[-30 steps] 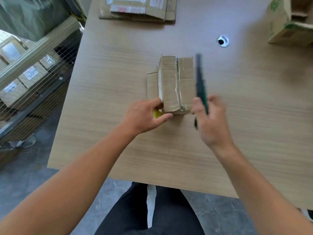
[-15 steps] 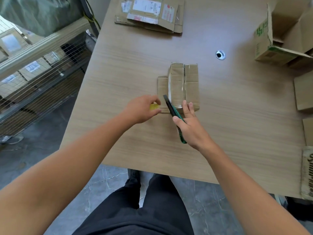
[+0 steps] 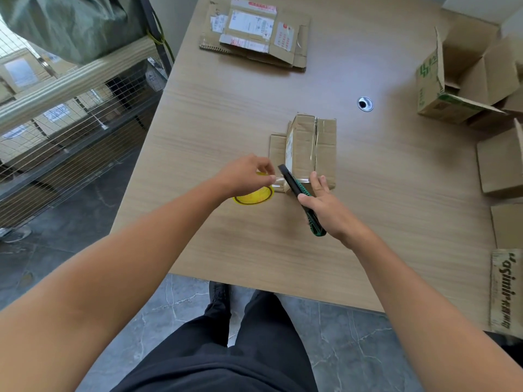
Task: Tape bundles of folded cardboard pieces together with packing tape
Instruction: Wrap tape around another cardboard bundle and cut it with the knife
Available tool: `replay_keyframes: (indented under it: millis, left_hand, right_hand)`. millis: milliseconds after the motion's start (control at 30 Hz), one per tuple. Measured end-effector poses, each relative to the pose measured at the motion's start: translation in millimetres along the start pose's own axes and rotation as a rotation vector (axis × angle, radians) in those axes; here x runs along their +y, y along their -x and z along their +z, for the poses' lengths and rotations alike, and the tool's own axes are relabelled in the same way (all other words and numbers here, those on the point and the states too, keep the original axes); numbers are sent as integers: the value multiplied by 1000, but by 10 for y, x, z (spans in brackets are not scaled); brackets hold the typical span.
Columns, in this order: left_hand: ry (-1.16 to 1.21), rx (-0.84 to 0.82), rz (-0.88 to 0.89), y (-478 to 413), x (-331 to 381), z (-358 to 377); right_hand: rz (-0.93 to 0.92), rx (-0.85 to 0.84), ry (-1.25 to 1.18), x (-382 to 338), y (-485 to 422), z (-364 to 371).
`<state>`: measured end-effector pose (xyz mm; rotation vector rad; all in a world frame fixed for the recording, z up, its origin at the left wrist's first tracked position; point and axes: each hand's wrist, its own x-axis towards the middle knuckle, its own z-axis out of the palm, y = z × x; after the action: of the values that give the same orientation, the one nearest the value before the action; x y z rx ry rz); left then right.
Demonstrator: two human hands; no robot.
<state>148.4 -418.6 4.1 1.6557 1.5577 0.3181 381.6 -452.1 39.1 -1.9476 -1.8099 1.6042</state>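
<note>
A bundle of folded cardboard pieces [image 3: 307, 149] lies flat in the middle of the wooden table [image 3: 232, 117], with clear tape along its top and across its near end. My left hand [image 3: 249, 175] pinches a stretched strip of clear tape [image 3: 278, 181] that runs from the bundle's near left corner; a yellow tape roll [image 3: 253, 197] sits under that hand. My right hand [image 3: 325, 207] grips a green and black utility knife [image 3: 301, 198], whose tip lies against the tape strip, while its straight fingers press on the bundle's near edge.
A flattened stack of cardboard with shipping labels [image 3: 254, 35] lies at the table's far side. An open box with green print [image 3: 452, 80] and several cardboard pieces [image 3: 501, 165] sit along the right edge. A cable hole [image 3: 365, 103] is behind the bundle. A wire cage [image 3: 70, 117] stands at left.
My right hand brought the knife down from upright beside the bundle onto the tape strip. My left hand drew back left, pulling the tape taut and uncovering the yellow roll.
</note>
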Motion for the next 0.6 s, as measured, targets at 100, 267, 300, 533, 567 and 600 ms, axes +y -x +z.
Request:
replay_keyframes:
  millis: [100,267,300,533,567,600]
  left_hand:
    - [-197,-38,7,13,-167,-62]
    - [-81,-92,5,55,-356,-176]
    - [-65,-67,15,45,-337,-179]
    - [-220,75,-19,-15,-94,-88]
    - [-234,92,10,4,-59,-62]
    - [-251,111,55,27,-25,-30]
  right_hand:
    - [-4,-16,5,-11,-14,13]
    - [25,-37,-42,-58,-46,-31]
    - [32,-40,-29,-71,-43,-36]
    - [29,20,261,-131,-36,87]
    - [19,20,339,-136,-51,114]
    - [15,17,420,-143,-63,142]
